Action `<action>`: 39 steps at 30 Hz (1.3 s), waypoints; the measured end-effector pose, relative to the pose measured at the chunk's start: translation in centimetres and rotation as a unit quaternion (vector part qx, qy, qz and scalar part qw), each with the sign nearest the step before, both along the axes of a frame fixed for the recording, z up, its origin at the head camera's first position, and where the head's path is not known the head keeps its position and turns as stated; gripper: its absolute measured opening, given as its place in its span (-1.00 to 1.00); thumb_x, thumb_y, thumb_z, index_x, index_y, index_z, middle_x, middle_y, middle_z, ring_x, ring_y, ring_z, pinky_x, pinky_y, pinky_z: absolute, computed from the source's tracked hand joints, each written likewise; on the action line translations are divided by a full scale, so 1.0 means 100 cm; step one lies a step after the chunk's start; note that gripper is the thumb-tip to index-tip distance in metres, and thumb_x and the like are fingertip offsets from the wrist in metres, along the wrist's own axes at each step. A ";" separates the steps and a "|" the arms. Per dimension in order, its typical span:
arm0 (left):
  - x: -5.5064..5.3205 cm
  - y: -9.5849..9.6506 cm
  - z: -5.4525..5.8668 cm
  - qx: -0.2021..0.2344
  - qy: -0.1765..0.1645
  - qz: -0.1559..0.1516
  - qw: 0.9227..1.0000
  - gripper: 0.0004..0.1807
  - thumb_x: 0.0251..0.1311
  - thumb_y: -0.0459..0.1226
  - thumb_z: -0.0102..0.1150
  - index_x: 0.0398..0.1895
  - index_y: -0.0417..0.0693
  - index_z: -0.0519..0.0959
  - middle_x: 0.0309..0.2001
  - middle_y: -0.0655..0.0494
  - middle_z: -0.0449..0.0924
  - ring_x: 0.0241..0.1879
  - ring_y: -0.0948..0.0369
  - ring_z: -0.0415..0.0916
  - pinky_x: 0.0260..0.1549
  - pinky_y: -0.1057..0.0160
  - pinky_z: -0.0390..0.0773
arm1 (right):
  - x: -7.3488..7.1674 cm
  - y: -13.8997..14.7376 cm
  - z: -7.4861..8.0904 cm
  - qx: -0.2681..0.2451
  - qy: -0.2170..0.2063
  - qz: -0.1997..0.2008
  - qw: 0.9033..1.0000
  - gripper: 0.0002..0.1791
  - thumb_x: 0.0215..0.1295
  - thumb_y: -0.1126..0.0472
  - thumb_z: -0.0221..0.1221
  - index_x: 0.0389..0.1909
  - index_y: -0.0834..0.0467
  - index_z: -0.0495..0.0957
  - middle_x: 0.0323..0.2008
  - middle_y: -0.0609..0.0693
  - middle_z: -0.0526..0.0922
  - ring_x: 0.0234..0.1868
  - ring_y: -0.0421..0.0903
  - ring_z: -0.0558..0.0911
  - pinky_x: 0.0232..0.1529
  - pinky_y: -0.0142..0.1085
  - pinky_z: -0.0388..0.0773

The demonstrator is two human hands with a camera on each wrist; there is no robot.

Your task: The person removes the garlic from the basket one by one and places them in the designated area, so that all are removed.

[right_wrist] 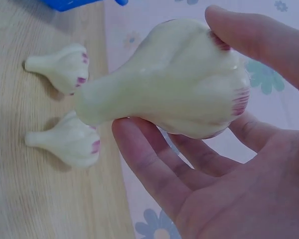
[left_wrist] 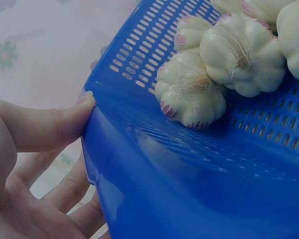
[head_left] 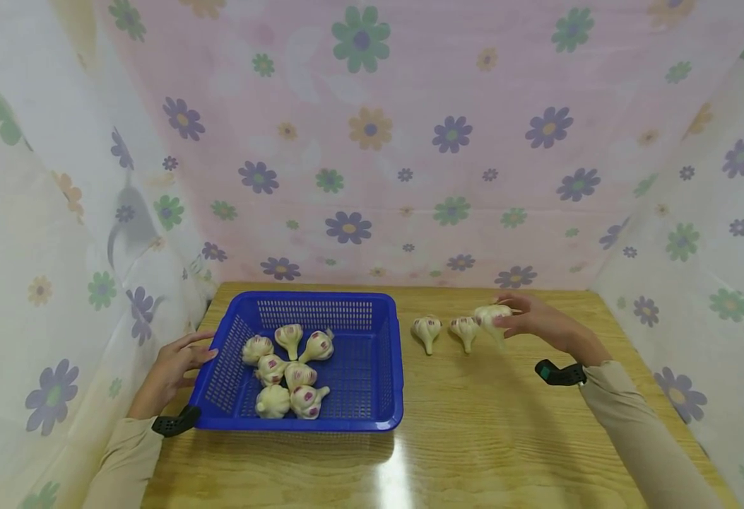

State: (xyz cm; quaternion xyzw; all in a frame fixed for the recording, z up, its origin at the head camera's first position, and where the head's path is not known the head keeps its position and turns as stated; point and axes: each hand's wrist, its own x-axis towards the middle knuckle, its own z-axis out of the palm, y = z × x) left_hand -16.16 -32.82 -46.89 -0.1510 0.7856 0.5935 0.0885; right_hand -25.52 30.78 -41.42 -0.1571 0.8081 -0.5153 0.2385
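Observation:
My right hand (head_left: 540, 322) holds a garlic bulb (right_wrist: 174, 82) between thumb and fingers, its stem pointing away from the palm. Two more garlic bulbs, one at left (head_left: 427, 332) and one beside it (head_left: 464, 331), lie in a row on the table, left of that hand, stems toward me. With thumb on the rim and fingers along the outside, my left hand (head_left: 177, 367) grips a blue plastic basket (head_left: 400, 367) at its left side. Several garlic bulbs (left_wrist: 189, 92) with purple marks are heaped in the basket's left half.
The wooden table (head_left: 467, 438) runs up to a flowered pink cloth (head_left: 403, 141) at the back. Pale flowered cloths hang at both sides, the left one (head_left: 79, 283) close to my left arm. A black camera strap (head_left: 559, 372) sits on the right wrist.

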 end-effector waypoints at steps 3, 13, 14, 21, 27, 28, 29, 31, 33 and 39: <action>0.000 0.000 0.001 0.004 0.002 0.001 1.000 -0.32 0.23 -0.12 0.19 0.37 -0.13 0.22 -0.11 0.12 0.52 -0.22 0.22 0.51 -0.25 0.13 0.57 | -0.003 0.005 -0.005 -0.009 -0.002 -0.009 1.000 -0.21 0.32 0.12 0.16 0.42 0.27 -0.03 0.39 0.37 -0.09 0.28 0.37 0.19 -0.02 -0.04 0.51; -0.001 0.001 0.001 -0.003 -0.005 0.005 1.000 -0.32 0.24 -0.12 0.18 0.38 -0.09 0.23 -0.02 0.04 0.48 -0.20 0.21 0.51 -0.25 0.14 0.56 | -0.009 0.019 -0.017 -0.011 0.006 -0.024 1.000 -0.23 0.36 0.15 0.10 0.40 0.33 -0.08 0.35 0.42 -0.03 0.22 0.35 0.28 0.04 0.08 0.44; -0.001 0.001 0.001 -0.003 -0.005 0.004 1.000 -0.32 0.24 -0.12 0.18 0.38 -0.09 0.22 -0.02 0.04 0.48 -0.20 0.21 0.51 -0.25 0.14 0.56 | -0.010 0.020 -0.018 -0.012 0.006 -0.025 1.000 -0.23 0.36 0.15 0.10 0.41 0.34 -0.08 0.35 0.42 -0.03 0.22 0.37 0.26 0.05 0.11 0.42; -0.001 0.000 0.000 0.009 -0.004 0.006 1.000 -0.33 0.24 -0.15 0.19 0.38 -0.11 0.23 -0.16 0.19 0.53 -0.25 0.24 0.52 -0.28 0.14 0.57 | -0.014 0.025 -0.026 -0.014 -0.006 -0.039 0.999 -0.20 0.37 0.14 0.10 0.43 0.31 -0.13 0.37 0.40 -0.07 0.26 0.39 0.20 0.07 0.14 0.38; -0.001 -0.001 0.000 0.006 -0.007 0.007 1.000 -0.32 0.22 -0.13 0.20 0.38 -0.09 0.23 -0.17 0.21 0.53 -0.24 0.24 0.49 -0.27 0.15 0.55 | -0.019 0.029 -0.031 -0.008 -0.016 -0.058 0.998 -0.21 0.35 0.10 0.12 0.40 0.33 -0.08 0.32 0.41 0.01 0.19 0.33 0.32 0.06 0.09 0.42; -0.001 -0.001 0.000 0.007 -0.007 0.006 1.000 -0.31 0.22 -0.13 0.20 0.38 -0.09 0.23 -0.16 0.21 0.53 -0.23 0.24 0.49 -0.26 0.15 0.55 | -0.020 0.029 -0.032 -0.007 -0.019 -0.061 0.998 -0.20 0.35 0.09 0.12 0.40 0.33 -0.08 0.32 0.40 0.02 0.19 0.31 0.33 0.07 0.10 0.41; -0.001 -0.001 0.000 0.005 -0.009 0.006 1.000 -0.31 0.21 -0.12 0.21 0.38 -0.08 0.23 -0.15 0.21 0.53 -0.22 0.24 0.49 -0.25 0.15 0.55 | -0.020 0.030 -0.032 -0.007 -0.020 -0.062 0.998 -0.20 0.35 0.09 0.12 0.40 0.33 -0.08 0.33 0.40 0.02 0.18 0.31 0.34 0.07 0.11 0.41; -0.001 -0.001 0.001 0.002 -0.010 0.007 1.000 -0.31 0.21 -0.11 0.22 0.37 -0.07 0.25 -0.12 0.18 0.53 -0.21 0.24 0.50 -0.25 0.15 0.55 | -0.021 0.031 -0.033 -0.006 -0.022 -0.062 0.998 -0.20 0.35 0.09 0.12 0.40 0.34 -0.08 0.32 0.41 0.02 0.18 0.29 0.35 0.08 0.12 0.39; -0.001 -0.001 0.000 0.000 -0.011 0.008 1.000 -0.31 0.21 -0.11 0.22 0.37 -0.06 0.25 -0.06 0.13 0.51 -0.20 0.24 0.50 -0.24 0.15 0.55 | -0.021 0.032 -0.035 -0.004 -0.024 -0.063 0.998 -0.20 0.36 0.08 0.12 0.39 0.34 -0.08 0.31 0.41 0.04 0.16 0.28 0.37 0.08 0.12 0.39; -0.003 0.001 -0.001 -0.006 -0.018 0.013 1.000 -0.31 0.20 -0.11 0.22 0.37 -0.05 0.25 0.12 -0.10 0.43 -0.17 0.19 0.50 -0.25 0.14 0.55 | -0.022 0.034 -0.040 -0.001 -0.031 -0.070 0.997 -0.20 0.37 0.09 0.10 0.39 0.36 -0.11 0.28 0.42 0.08 0.12 0.23 0.41 0.08 0.08 0.41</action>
